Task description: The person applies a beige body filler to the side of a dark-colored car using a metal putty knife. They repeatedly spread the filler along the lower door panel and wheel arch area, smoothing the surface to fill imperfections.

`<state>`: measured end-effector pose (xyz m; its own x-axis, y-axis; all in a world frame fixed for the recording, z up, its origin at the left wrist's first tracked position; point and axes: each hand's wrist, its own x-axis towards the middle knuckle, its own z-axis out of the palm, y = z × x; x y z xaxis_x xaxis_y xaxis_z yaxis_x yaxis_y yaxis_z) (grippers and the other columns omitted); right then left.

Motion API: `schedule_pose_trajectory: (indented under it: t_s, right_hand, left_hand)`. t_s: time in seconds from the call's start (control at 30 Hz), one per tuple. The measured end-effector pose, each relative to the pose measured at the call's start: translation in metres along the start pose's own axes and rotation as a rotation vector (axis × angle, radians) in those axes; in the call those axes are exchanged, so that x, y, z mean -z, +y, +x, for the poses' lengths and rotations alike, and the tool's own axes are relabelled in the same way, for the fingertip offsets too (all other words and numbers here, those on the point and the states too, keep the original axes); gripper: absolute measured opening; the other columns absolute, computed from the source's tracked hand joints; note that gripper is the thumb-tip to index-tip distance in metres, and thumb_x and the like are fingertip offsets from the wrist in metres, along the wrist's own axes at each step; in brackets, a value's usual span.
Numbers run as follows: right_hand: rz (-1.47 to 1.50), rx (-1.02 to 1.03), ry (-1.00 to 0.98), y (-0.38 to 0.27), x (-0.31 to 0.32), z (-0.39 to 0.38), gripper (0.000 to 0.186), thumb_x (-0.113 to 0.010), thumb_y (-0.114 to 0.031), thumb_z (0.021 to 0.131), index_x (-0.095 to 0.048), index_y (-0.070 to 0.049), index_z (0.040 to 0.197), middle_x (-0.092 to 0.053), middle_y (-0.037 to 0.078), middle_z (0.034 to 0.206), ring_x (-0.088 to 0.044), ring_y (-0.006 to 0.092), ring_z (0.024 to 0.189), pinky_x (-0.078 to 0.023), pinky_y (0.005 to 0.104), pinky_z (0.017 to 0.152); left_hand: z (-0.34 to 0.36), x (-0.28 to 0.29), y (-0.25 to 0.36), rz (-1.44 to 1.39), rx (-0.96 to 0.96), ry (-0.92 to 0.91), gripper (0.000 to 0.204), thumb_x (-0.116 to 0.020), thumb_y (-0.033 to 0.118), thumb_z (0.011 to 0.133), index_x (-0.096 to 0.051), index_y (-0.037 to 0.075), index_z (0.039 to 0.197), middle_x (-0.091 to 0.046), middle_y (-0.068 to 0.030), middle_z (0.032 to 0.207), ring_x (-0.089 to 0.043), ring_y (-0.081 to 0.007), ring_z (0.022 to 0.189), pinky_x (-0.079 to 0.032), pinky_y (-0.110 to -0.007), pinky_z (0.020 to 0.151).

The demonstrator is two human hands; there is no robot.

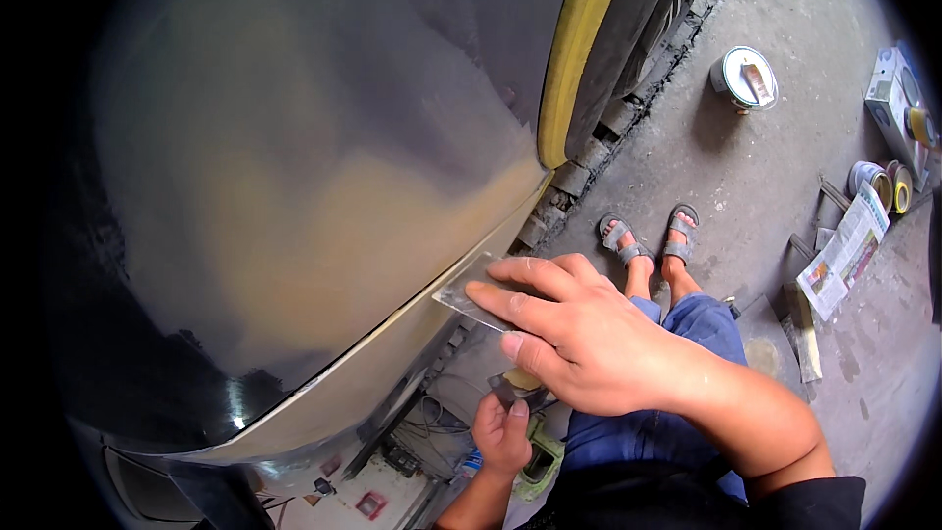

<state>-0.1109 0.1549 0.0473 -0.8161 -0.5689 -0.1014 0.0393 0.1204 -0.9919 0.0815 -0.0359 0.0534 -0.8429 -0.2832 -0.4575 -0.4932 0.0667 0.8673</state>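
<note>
My right hand (579,324) presses a thin flat metal scraper (461,292) to the pale lower edge (402,339) of a dark car body panel (324,137). Its fingers stretch along the blade and the thumb is beneath. Cloudy yellowish filler (285,265) is smeared over the panel above that edge. Lower down, my left hand (502,440) grips a small dark putty plate (505,392), which carries a lump of yellow putty (520,380). Part of this plate is hidden behind my right hand.
Yellow covering (579,49) lines the wheel arch beside the tyre (657,29). On the concrete floor stands a round can (744,79) with a brush on its lid. Newspaper (846,250), tape rolls (901,186) and a box (895,103) lie at right. Cables (432,417) lie below the car.
</note>
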Motion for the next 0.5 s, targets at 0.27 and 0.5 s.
schedule_pose_trajectory:
  t_s: [0.27,0.5]
  right_hand:
    - [0.03,0.009,0.023,-0.009,-0.002,0.004,0.044,-0.053,-0.022,0.091,-0.052,-0.009,0.133,-0.049,0.016,0.134,-0.049,0.0389,0.112,-0.043,0.0473,0.095]
    - [-0.023,-0.088,-0.018,0.001,0.006,-0.001,0.043,-0.052,-0.022,0.092,-0.053,-0.011,0.133,-0.049,0.014,0.136,-0.048,0.0386,0.115,-0.042,0.0486,0.096]
  left_hand:
    - [0.001,-0.001,0.0,-0.024,-0.028,-0.002,0.03,-0.05,0.001,0.094,-0.048,-0.009,0.122,-0.06,-0.0138,0.116,-0.057,-0.014,0.102,-0.043,-0.027,0.089]
    - [0.002,-0.004,0.002,0.018,-0.059,0.022,0.029,-0.052,0.001,0.093,-0.049,-0.009,0.12,-0.061,-0.0137,0.113,-0.058,-0.0139,0.099,-0.044,-0.026,0.087]
